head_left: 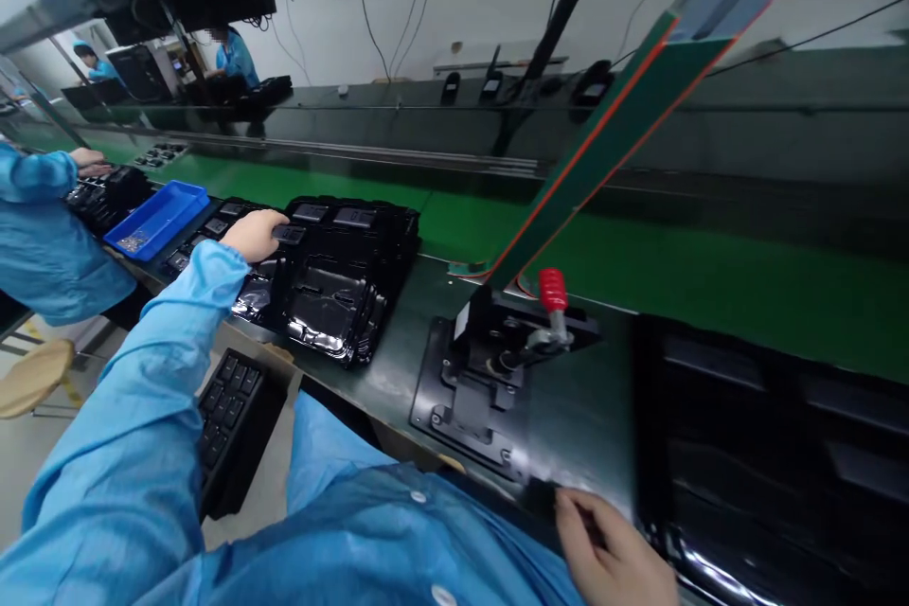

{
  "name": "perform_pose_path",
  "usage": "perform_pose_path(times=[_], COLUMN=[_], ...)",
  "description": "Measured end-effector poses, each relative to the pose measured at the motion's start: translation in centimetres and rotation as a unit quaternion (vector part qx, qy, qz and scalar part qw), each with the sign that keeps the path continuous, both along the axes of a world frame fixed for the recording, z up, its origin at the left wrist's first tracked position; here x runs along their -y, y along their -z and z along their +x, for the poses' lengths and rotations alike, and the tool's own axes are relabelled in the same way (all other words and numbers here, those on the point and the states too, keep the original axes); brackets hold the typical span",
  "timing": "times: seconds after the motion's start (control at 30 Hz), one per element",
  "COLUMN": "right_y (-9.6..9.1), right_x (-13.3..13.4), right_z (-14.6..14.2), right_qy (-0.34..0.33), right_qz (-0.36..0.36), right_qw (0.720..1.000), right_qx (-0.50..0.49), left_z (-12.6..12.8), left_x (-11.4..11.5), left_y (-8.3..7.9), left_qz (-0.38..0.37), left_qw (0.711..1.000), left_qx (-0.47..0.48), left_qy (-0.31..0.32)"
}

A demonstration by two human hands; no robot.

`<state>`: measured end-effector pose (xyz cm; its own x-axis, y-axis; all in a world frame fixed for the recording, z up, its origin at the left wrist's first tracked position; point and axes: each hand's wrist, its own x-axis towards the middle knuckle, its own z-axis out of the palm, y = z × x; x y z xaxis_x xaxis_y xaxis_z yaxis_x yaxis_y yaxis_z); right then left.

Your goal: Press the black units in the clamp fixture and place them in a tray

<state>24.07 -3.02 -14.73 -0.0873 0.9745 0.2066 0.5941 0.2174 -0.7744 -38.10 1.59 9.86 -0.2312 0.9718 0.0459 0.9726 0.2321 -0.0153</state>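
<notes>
Head view shows us a dark green workbench [404, 331] stretching between our two sets of fingers. Right of our right hand's [614, 549] fingers sit black trays [753, 445]; just right of our left hand's [252, 235] fingers rises a black tray stack [347, 256]. Beyond the right fingers, to their left, stands a toggle-clamp fixture [472, 407] with a red grip [552, 289]. Left of the left fingers lies a blue bin [170, 213]. Smallest, a black display module [291, 235] touches our left fingertips; we cannot tell whether they clamp it. Our right fingers curl; we cannot tell whether they grip anything.
</notes>
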Motion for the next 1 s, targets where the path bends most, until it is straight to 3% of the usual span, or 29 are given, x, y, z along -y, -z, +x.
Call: perform_pose_path(times=[0.17,0.4,0.67,0.9,1.0], right_y=[0.3,0.0,0.8,0.8,0.3], right_x=[0.3,0.0,-0.2,-0.5,-0.2], right_z=[-0.2,-0.8,-0.4,-0.1,-0.1], right_qy=[0.001,-0.001,-0.034,-0.078,-0.073], right_qz=[0.019,0.037,0.072,0.151,0.138], right_qw=[1.0,0.999,0.997,0.982,0.985], right_qx=[0.01,0.01,0.024,0.079,0.069], left_z=[-0.8,-0.6,0.6,2.8,4.4], left_x=[-3.0,-5.0,-5.0,-4.1,-3.5], left_y=[0.2,-0.1,-1.2,-3.0,-3.8], left_qz=[-0.066,-0.111,-0.102,-0.075,-0.053], left_qw=[0.997,0.992,0.991,0.992,0.993], left_qx=[-0.02,-0.038,-0.051,-0.051,-0.026], left_qy=[0.029,0.048,0.066,0.086,0.102])
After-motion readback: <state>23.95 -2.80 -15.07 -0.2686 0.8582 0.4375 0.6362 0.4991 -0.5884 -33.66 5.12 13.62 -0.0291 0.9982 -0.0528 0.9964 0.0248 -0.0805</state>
